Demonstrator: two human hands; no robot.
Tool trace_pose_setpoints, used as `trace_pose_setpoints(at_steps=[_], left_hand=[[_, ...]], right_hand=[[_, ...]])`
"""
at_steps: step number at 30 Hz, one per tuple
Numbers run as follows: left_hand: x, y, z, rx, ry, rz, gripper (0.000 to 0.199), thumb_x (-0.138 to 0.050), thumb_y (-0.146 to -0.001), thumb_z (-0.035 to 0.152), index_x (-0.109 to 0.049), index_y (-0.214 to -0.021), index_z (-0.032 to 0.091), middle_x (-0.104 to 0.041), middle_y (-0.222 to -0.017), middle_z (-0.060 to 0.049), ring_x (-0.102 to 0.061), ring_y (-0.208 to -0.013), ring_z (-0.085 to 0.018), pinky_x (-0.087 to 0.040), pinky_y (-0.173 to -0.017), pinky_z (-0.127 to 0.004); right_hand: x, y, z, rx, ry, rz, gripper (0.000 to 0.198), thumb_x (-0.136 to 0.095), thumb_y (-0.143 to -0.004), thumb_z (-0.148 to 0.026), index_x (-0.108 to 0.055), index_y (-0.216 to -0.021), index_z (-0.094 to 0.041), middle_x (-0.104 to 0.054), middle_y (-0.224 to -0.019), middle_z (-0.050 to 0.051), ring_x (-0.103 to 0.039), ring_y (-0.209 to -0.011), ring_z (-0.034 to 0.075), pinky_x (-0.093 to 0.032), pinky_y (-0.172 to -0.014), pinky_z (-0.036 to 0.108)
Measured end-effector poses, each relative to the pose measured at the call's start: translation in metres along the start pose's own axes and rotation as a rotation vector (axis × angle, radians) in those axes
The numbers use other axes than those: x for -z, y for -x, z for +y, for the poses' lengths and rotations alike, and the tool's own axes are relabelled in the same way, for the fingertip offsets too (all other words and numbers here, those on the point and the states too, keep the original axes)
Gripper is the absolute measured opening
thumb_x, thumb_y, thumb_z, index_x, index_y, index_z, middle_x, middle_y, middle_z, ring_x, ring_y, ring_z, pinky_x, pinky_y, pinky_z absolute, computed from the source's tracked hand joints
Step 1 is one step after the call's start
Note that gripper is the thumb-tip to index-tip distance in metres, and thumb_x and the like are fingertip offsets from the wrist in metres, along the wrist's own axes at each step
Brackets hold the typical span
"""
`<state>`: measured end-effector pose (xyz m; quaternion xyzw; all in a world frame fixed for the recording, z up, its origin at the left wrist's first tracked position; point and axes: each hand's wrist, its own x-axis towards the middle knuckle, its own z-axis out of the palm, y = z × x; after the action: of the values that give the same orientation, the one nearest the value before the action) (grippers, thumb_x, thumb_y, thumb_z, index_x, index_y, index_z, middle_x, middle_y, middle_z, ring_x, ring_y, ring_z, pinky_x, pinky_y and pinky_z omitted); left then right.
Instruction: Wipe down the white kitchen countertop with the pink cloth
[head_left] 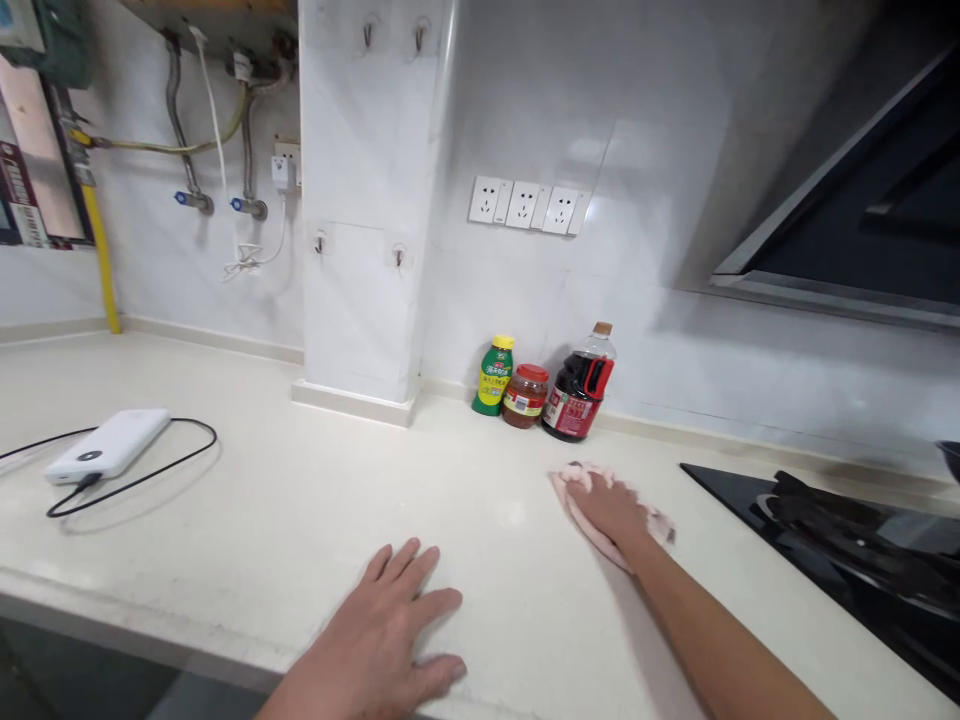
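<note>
My right hand [611, 508] presses a pale pink cloth [585, 525] onto the white countertop [480, 510], its fingers curled into the bunched fabric. Just behind the cloth, against the wall, stands a large bottle of dark sauce [571, 395] with a red handle. Beside that bottle are a red-lidded jar [525, 398] and a green bottle with a yellow cap [493, 378]. Near the counter's front edge my left hand [397, 630] rests palm down with its fingers spread, holding nothing.
A black gas stove [840, 540] takes up the right side, under a dark range hood [862, 200]. On the left lies a white power bank [112, 445] with a black cable. A tiled pillar [364, 320] rises from the counter's back, and wall sockets [525, 205] sit above the bottles.
</note>
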<state>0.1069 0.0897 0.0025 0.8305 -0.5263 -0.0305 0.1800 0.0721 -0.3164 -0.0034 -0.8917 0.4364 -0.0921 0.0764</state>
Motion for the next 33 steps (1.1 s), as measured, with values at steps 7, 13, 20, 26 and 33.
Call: trace_pose_setpoints(at_steps=[7, 13, 20, 26, 33], left_hand=[[0.003, 0.002, 0.003, -0.001, 0.014, 0.024, 0.051, -0.070, -0.085, 0.047, -0.062, -0.134, 0.034, -0.045, -0.158, -0.008, -0.031, -0.150, -0.037, -0.026, -0.122, -0.059], [0.001, 0.004, 0.004, -0.025, 0.042, 0.130, 0.046, -0.073, -0.083, 0.050, -0.068, -0.126, 0.034, -0.057, -0.145, -0.007, -0.046, -0.139, -0.034, -0.033, -0.117, -0.055], [-0.003, 0.005, -0.001, -0.110, 0.073, 0.214, 0.043, -0.078, -0.080, 0.049, -0.069, -0.120, 0.034, -0.064, -0.129, 0.000, -0.053, -0.125, -0.027, -0.039, -0.110, -0.042], [-0.001, 0.006, -0.002, -0.125, 0.093, 0.208, 0.044, -0.076, -0.082, 0.049, -0.068, -0.123, 0.034, -0.063, -0.132, -0.002, -0.053, -0.127, -0.027, -0.038, -0.110, -0.041], [0.000, 0.009, 0.002, -0.076, 0.069, 0.192, 0.039, -0.078, -0.082, 0.044, -0.072, -0.117, 0.029, -0.064, -0.131, -0.007, -0.053, -0.129, -0.029, -0.040, -0.111, -0.045]], right_hand=[[-0.015, 0.044, -0.128, 0.398, -0.052, -0.180, 0.075, -0.030, -0.094, -0.060, -0.029, -0.157, -0.019, -0.017, -0.167, 0.016, -0.010, -0.154, 0.036, -0.011, -0.119, 0.056], [-0.012, 0.109, -0.193, 0.834, -0.101, -0.365, 0.072, -0.047, -0.090, -0.057, -0.033, -0.155, -0.031, -0.014, -0.169, 0.007, -0.006, -0.155, 0.028, -0.007, -0.122, 0.049], [-0.005, 0.125, -0.174, 0.945, -0.144, -0.403, 0.066, -0.044, -0.089, -0.036, -0.037, -0.154, -0.028, -0.027, -0.166, 0.005, -0.015, -0.154, 0.024, -0.014, -0.122, 0.046], [0.016, 0.158, -0.090, 0.880, -0.123, -0.360, 0.065, -0.039, -0.091, -0.036, -0.036, -0.155, -0.022, -0.024, -0.166, 0.009, -0.015, -0.154, 0.025, -0.012, -0.125, 0.047], [0.018, 0.188, 0.072, 0.759, -0.185, -0.191, 0.061, -0.037, -0.095, -0.056, -0.044, -0.151, -0.033, -0.028, -0.164, -0.002, -0.019, -0.154, 0.028, -0.019, -0.126, 0.050]])
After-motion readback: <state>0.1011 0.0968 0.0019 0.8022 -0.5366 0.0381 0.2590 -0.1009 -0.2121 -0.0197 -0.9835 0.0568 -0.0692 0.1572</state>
